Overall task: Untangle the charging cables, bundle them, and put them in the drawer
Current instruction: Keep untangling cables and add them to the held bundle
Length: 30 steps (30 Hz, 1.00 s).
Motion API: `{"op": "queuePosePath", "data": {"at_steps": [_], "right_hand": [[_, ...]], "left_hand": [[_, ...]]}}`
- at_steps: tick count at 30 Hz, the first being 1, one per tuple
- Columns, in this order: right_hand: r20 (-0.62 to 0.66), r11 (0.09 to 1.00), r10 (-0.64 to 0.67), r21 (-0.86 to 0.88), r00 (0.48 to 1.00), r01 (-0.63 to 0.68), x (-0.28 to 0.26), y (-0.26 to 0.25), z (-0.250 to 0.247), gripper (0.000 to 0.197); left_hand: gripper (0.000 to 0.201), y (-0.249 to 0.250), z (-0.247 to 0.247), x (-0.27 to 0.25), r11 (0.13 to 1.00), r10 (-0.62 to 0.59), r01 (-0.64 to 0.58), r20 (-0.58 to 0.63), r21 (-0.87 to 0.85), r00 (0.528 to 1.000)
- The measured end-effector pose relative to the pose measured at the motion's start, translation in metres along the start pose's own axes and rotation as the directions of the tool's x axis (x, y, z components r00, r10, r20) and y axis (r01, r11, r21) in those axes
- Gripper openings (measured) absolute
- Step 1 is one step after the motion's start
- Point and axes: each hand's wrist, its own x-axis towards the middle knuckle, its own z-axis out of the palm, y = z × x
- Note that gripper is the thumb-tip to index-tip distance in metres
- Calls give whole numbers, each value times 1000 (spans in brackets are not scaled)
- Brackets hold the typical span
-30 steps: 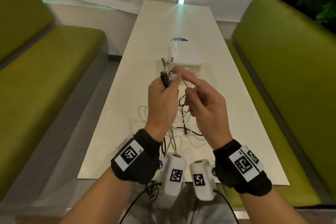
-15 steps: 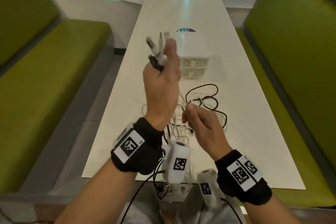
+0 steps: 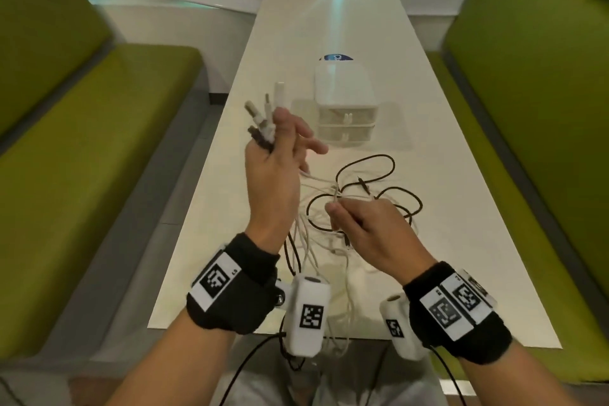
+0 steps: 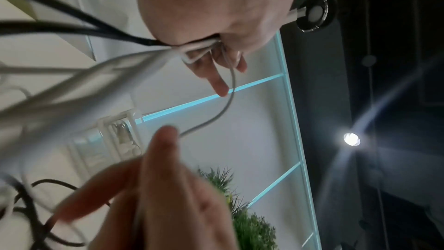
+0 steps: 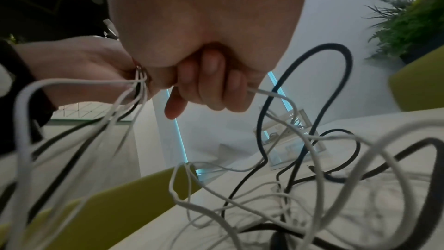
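Note:
My left hand (image 3: 275,171) is raised over the table and grips a bunch of cable plug ends (image 3: 263,119), white and dark, which stick up past its fingers. From that grip (image 4: 192,48) white and black cords hang down. A tangle of white and black cables (image 3: 359,194) lies on the white table (image 3: 230,175). My right hand (image 3: 365,231) is lower, over the tangle, with curled fingers (image 5: 211,83) pinching a thin white cable (image 5: 271,94). A small white drawer unit (image 3: 344,99) with two closed drawers stands beyond the hands.
Green benches (image 3: 82,142) run along both sides of the narrow table, the right one (image 3: 543,109) close to its edge. A blue sticker (image 3: 336,58) lies behind the drawer unit. A plant (image 5: 413,16) stands at the far right.
My left hand has stayed raised with the plug ends and spread some fingers. My right hand dropped from beside it to the tangle and has taken hold of a white cable.

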Motion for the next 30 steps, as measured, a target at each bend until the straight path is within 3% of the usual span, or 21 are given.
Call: {"op": "queuePosePath", "data": {"at_steps": [5,7,9,10,12,14,15,18,20,22,24,26,27,30], "right_hand": [[68,999,46,-33,997,-44,-7,16,-7,60],[51,995,75,-64,996,-72,-9,28,-11,62],[38,990,102,-106,994,-97,-7,35,-13,64],[25,989,101,-112,995,-98,-4,35,-14,64],[-10,995,83,-60,996,-84,3,29,-15,59],[-63,997,77,17,995,-76,10,20,-14,48],[-85,995,90,57,992,-86,13,16,-15,42],[-105,968,136,224,985,-110,16,10,-18,27],[-102,954,138,282,985,-104,13,9,-20,28],[-86,939,157,322,984,-122,10,11,-19,29],[-73,926,176,351,982,-140,6,14,-19,35],[-55,924,169,357,984,-139,2,17,-20,38],[-41,931,157,339,987,-134,1,16,-21,35],[-12,955,125,273,992,-117,3,13,-22,25]], "left_hand": [[42,27,-27,21,976,-15,11,-16,-219,1000],[43,41,-40,30,975,71,-89,-95,-205,993],[39,45,-44,34,982,157,-169,-125,-88,980],[34,42,-40,33,983,181,-179,-83,28,980],[27,27,-27,23,915,201,-231,122,330,972],[22,2,-14,9,795,134,-319,364,516,922],[19,-9,-10,1,758,83,-335,427,560,901],[21,-36,-8,-10,697,20,-370,498,615,867],[15,-43,-8,-10,624,-51,-368,506,690,861],[19,-40,-11,-7,608,-64,-324,451,725,890],[26,-28,-14,-2,744,-2,-208,313,635,950],[29,-13,-15,5,930,2,-36,91,366,996],[27,-5,-17,9,983,-24,25,-5,183,1000],[35,11,-21,21,984,-64,30,-191,-174,979]]}}
